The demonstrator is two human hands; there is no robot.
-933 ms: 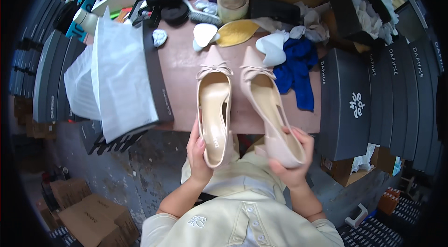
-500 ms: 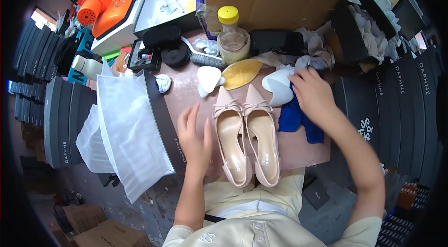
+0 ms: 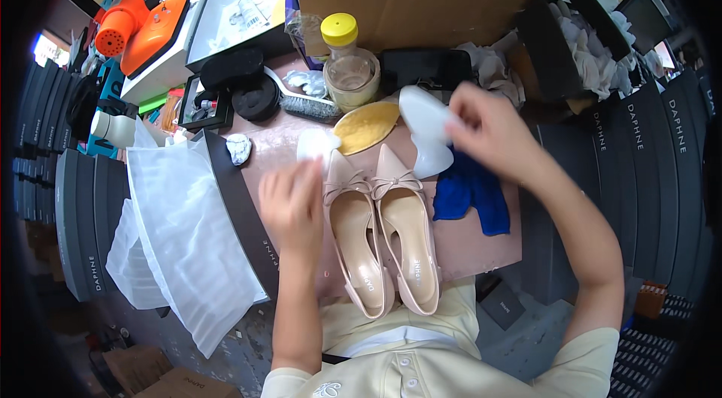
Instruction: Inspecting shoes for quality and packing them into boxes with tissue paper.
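A pair of pale pink pointed pumps (image 3: pixel 355 229) with bows stands side by side on the pinkish table in front of me, toes away from me. My right hand (image 3: pixel 492 131) pinches a white plastic shoe insert (image 3: pixel 423 112), raised beyond the right shoe's toe. The insert's lower lobe hangs above the blue cloth (image 3: pixel 470 199). My left hand (image 3: pixel 289 199) is left of the left shoe, its fingers curled and smeared by motion. Its fingertips are close to another white insert (image 3: pixel 316 144); whether they touch it is unclear.
Beyond the shoes are a yellow oval pad (image 3: pixel 366 127), a brush (image 3: pixel 310 106) and a yellow-capped bottle (image 3: pixel 340 31). An open dark shoe box (image 3: pixel 239 206) with white tissue (image 3: pixel 188 225) stands left. Stacked dark boxes (image 3: pixel 602 195) line the right; a large cardboard box (image 3: pixel 436 0) stands behind.
My right hand has lifted the white insert off the blue cloth and moved it left toward the shoe tips. My left hand has moved forward, its fingers now curled toward the other insert. The view has shifted.
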